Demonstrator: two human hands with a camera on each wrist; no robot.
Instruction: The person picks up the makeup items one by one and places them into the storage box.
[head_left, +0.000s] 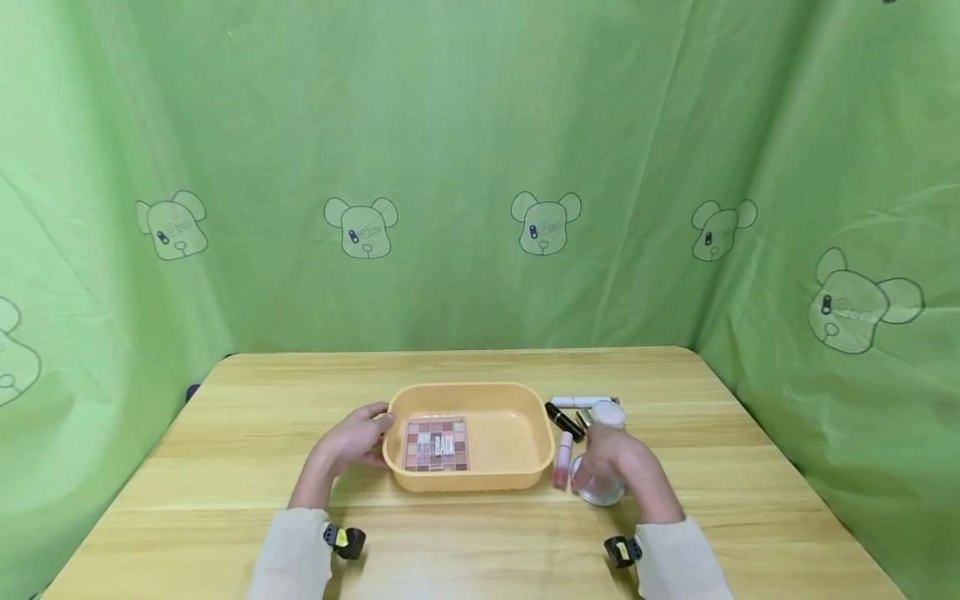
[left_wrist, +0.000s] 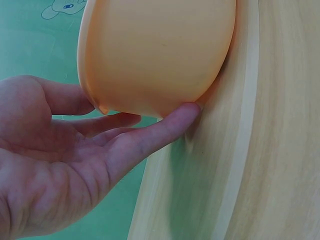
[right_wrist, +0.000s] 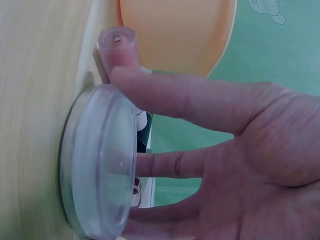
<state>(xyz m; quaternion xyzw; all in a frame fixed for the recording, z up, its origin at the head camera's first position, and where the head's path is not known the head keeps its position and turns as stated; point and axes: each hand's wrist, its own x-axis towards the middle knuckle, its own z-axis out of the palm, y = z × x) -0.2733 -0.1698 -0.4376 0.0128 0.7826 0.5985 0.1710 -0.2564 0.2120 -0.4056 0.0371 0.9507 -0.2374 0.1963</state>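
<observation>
An orange tray (head_left: 480, 482) holds a palette (head_left: 437, 445) at its left side. My left hand (head_left: 358, 437) touches the tray's left end; in the left wrist view its thumb (left_wrist: 165, 127) lies extended against the outer wall (left_wrist: 160, 55). Over a clear round container (head_left: 602, 493) is my right hand (head_left: 617, 458), fingers spread. The right wrist view puts its thumb (right_wrist: 175, 97) between that container (right_wrist: 100, 160) and a pink tube (right_wrist: 117, 52), the other fingers partly hidden behind the container. Whether they touch it, I cannot tell.
Right of the tray lie a pink tube (head_left: 563, 460), a black tube (head_left: 564, 422) and a white stick (head_left: 581, 402). A white round-topped item (head_left: 608, 413) is just beyond my right hand. Green curtains (head_left: 450, 167) stand behind the wooden table (head_left: 465, 542).
</observation>
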